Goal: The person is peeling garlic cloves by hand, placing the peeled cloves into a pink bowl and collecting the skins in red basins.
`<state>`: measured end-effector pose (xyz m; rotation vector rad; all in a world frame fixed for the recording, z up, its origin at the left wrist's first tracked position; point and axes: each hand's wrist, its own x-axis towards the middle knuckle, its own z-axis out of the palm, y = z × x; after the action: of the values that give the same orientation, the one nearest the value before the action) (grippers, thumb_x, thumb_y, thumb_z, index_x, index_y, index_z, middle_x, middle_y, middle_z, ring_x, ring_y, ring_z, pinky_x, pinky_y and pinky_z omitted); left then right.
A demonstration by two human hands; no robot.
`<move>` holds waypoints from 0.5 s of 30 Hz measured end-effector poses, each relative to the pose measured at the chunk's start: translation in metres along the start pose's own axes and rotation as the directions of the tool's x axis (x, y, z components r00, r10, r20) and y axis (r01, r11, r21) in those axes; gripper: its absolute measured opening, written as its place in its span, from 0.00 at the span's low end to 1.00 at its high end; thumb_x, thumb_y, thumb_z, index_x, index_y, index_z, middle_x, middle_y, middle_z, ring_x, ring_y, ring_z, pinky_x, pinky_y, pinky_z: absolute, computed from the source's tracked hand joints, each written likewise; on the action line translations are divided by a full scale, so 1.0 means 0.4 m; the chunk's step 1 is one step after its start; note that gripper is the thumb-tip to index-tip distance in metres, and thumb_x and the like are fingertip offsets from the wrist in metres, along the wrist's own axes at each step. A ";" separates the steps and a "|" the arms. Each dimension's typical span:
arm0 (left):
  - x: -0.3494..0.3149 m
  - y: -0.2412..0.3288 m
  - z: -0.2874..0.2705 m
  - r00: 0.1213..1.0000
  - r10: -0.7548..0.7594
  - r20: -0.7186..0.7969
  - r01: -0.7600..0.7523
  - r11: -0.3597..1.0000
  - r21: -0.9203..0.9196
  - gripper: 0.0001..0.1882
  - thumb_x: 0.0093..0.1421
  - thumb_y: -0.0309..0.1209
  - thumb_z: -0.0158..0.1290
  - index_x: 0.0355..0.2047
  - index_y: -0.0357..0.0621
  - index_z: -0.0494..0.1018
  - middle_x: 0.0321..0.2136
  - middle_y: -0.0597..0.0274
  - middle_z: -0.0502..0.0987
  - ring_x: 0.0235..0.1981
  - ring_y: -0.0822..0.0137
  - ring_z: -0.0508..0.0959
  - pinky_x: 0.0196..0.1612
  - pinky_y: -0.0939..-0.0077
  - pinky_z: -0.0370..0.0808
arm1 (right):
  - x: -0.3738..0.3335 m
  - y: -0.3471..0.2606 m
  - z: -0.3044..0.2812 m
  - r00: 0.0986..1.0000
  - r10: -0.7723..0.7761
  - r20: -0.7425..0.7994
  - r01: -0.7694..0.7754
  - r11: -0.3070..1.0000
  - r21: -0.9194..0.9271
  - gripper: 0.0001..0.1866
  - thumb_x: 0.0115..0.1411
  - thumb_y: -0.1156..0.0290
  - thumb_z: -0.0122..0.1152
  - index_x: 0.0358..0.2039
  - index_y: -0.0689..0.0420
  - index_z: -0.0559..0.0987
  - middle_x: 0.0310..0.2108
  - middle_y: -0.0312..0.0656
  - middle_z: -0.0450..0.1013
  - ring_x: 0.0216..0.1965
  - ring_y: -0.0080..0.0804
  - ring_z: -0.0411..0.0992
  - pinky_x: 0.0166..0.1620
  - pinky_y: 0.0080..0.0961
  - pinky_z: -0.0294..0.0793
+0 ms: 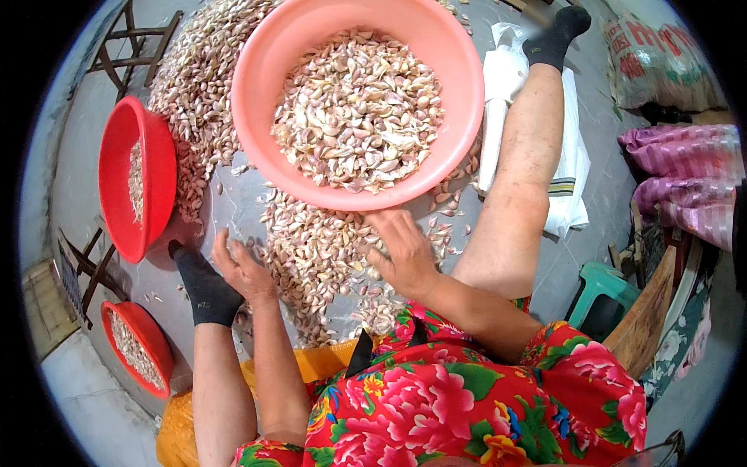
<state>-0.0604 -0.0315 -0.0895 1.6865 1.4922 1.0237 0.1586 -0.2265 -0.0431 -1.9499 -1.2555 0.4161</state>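
Pale ivory and mauve garlic cloves [307, 245] lie in a loose heap on the grey floor [603, 210], between my legs [510, 187] and on the near side of the pink basin [255, 117]. More cloves fill the bottom of that basin, and a larger spread [194, 86] lies beyond it to the left. Condition of hands: my right hand [406, 253] is over the far edge of the heap, close to the near rim of the basin, thumb parted from the fingers; I cannot confirm rim contact, nor whether a clove is under the fingertips. My left hand [245, 272] is beside the heap, near the dark sock [204, 292] on my left foot, fingers loosely bent and apart, with nothing visibly held. Handling assessment: single cloves should be light and firm, with dry, papery skins likely to slide and flake; hard squeezing could bruise the flesh. Recommended hold is a thumb-and-finger pinch across the plump middle, or a cupped palm for several. As judged, the loaded basin would be heavy and its wall somewhat flexible, so it is best gripped under the rim on opposite sides.
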 end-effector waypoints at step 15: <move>-0.159 -0.028 0.077 0.939 0.208 0.273 -0.220 0.975 0.013 0.27 0.71 0.42 0.43 0.61 0.34 0.70 0.60 0.42 0.70 0.62 0.46 0.69 0.65 0.56 0.64 | 0.047 0.034 0.256 0.999 -0.034 -0.019 0.035 0.998 0.055 0.37 0.61 0.46 0.65 0.62 0.61 0.72 0.61 0.56 0.68 0.63 0.54 0.67 0.66 0.47 0.63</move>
<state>-0.0413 -0.0923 -0.1222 1.9650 1.1814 0.8325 0.1118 -0.1695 -0.1178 -1.8792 -1.2518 0.4098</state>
